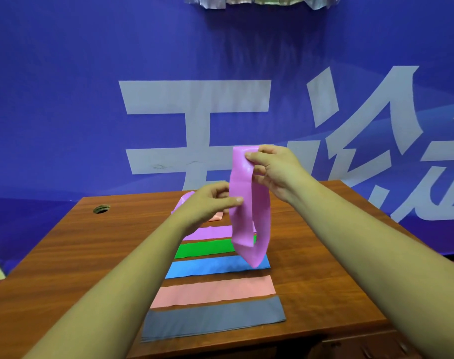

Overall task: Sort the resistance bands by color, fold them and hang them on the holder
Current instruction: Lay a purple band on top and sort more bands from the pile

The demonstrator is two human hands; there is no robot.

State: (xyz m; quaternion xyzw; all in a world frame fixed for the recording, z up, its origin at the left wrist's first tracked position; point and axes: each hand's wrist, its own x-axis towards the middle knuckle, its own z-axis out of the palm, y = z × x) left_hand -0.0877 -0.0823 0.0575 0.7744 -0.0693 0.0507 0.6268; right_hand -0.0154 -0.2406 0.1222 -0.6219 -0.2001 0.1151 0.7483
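Both hands pinch pink band (249,203): right hand (275,169) at top, left hand (210,203) mid-strip. Align edges b4 folding, keep clear of sorted row.

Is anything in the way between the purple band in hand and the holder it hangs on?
Cannot say: no holder is visible. Both the left hand and right hand pinch the raised purple band, which hangs free above the flat bands on the wooden table.
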